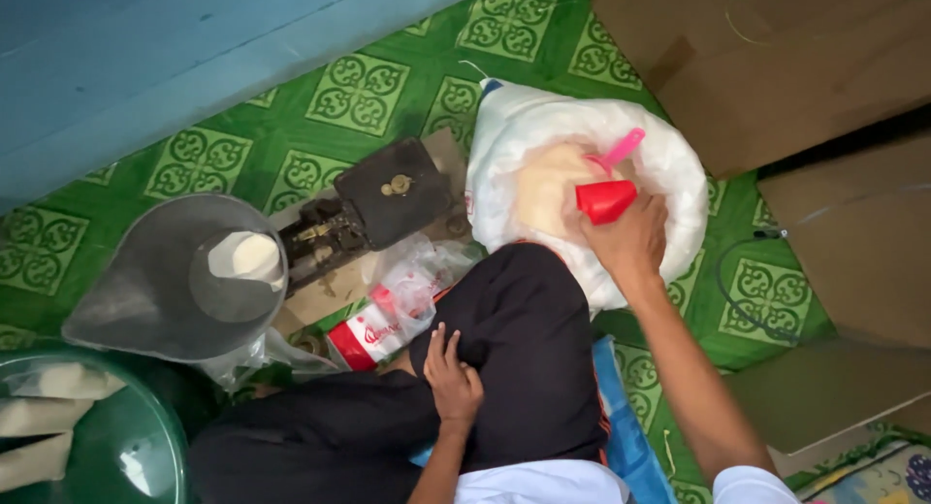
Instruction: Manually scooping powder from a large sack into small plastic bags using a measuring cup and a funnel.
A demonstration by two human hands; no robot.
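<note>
A red scoop with a pink handle sits mouth-down in the pale powder of an open white sack on the green patterned floor, gripped by the right hand. The left hand rests loosely curled on a black-clad knee. Left of the sack, a scale's grey pan already holds a small filled bag; clear plastic bags lie between.

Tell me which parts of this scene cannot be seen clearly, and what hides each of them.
- Red scoop, head view: the right hand covers its lower side, so its contents cannot be seen.
- Left hand, head view: its palm lies down on the black trousers, so any thing under it is hidden.
- White sack: the knee hides its lower part.
- Green lid: cut off by the left and bottom edges.
</note>
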